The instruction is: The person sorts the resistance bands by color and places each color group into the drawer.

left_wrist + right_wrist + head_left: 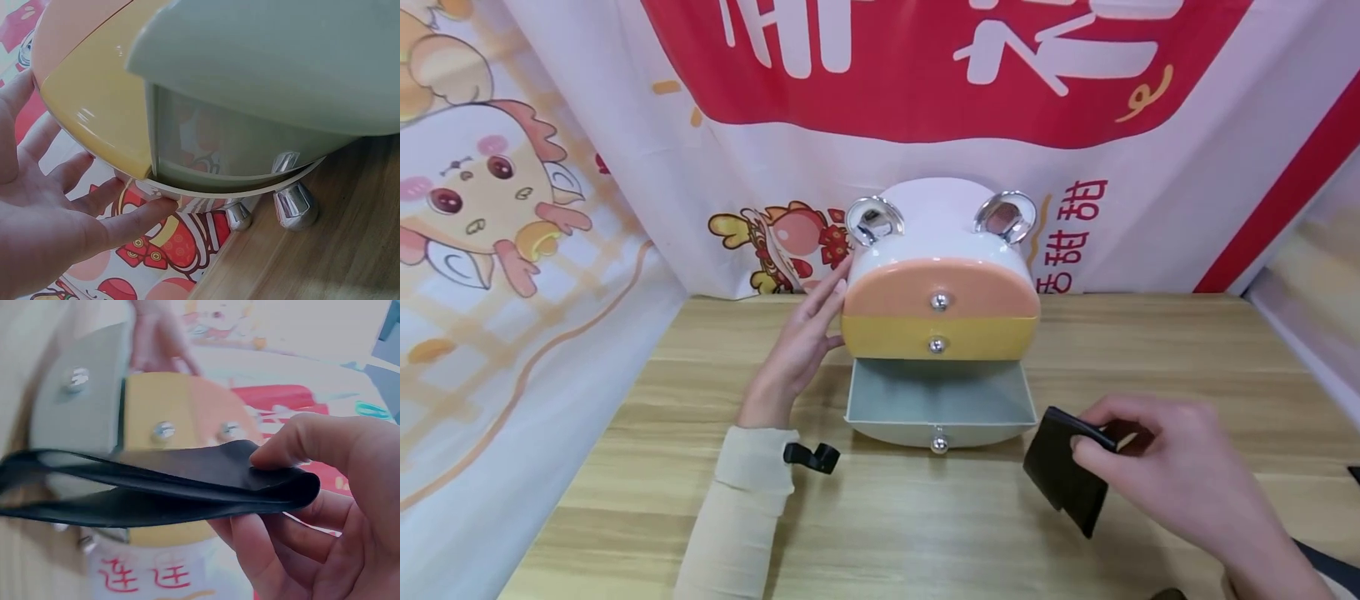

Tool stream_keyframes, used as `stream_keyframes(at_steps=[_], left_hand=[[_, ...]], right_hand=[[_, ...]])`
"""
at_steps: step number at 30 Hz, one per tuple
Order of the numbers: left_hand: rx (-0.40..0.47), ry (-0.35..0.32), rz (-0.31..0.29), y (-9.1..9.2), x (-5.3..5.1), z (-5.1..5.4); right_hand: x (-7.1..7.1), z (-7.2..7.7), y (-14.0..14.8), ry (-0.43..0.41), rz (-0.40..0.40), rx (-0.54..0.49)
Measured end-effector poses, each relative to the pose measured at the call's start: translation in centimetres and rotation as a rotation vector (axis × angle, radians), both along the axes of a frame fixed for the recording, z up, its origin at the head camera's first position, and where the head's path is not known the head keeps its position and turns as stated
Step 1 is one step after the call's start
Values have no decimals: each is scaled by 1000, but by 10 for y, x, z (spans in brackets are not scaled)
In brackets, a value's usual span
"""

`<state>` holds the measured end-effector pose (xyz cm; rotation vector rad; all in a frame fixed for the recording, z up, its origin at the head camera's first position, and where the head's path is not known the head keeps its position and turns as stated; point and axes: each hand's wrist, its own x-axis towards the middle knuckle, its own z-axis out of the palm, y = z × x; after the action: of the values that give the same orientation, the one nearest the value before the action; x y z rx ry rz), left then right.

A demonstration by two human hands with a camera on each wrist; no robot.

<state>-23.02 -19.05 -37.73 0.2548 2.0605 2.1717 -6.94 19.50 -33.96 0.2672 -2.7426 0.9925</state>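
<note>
A small rounded drawer box (936, 221) with a white body and two silver ring-shaped ears stands on the table. Its orange top drawer (887, 292) and yellow middle drawer (887, 337) are closed, while the pale green bottom drawer (887, 432) is pulled out with no contents visible. My left hand (801, 342) rests against the box's left side; its fingers (75, 172) are spread along the edge. To the right of the pulled-out drawer, my right hand (1180, 467) pinches a folded black wallet (1063, 467) between thumb and fingers. The wallet's folds (156, 512) gap slightly at one end.
The wood-grain table (925, 525) extends in front of and beside the box. A printed red and white cloth (925, 92) hangs right behind it, and another printed cloth (497, 333) borders the left. A dark object (1168, 594) shows at the bottom edge.
</note>
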Motion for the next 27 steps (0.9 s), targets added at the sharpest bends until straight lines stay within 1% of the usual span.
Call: stream_keyframes(at_steps=[3,6,12,17,19,21,23,24,27], left_hand=[[-5,-7,-3,2,0,-1],[-2,-13,-4,3,1,-1],[2,1,7,0,2,-1],[-3,5,4,0,0,0],[-6,0,6,0,1,1],[-6,-8,9,0,1,1],[-3,-14,12,0,1,0],[-1,-16,12,0,1,0],[3,-18,18,0,1,0]], right_hand=[[-1,3,-3,36,-8,-40],[-2,3,-6,46,-8,-63],[-8,0,-11,-27,-25,-71],[-11,3,-12,-86,-64,-154],[-15,6,-15,-136,-87,-189],[-19,9,-19,-186,-110,-232],[-24,12,-24,-236,-123,-307],[-27,13,-27,-248,-123,-351],[-34,14,-37,-242,-95,-496]])
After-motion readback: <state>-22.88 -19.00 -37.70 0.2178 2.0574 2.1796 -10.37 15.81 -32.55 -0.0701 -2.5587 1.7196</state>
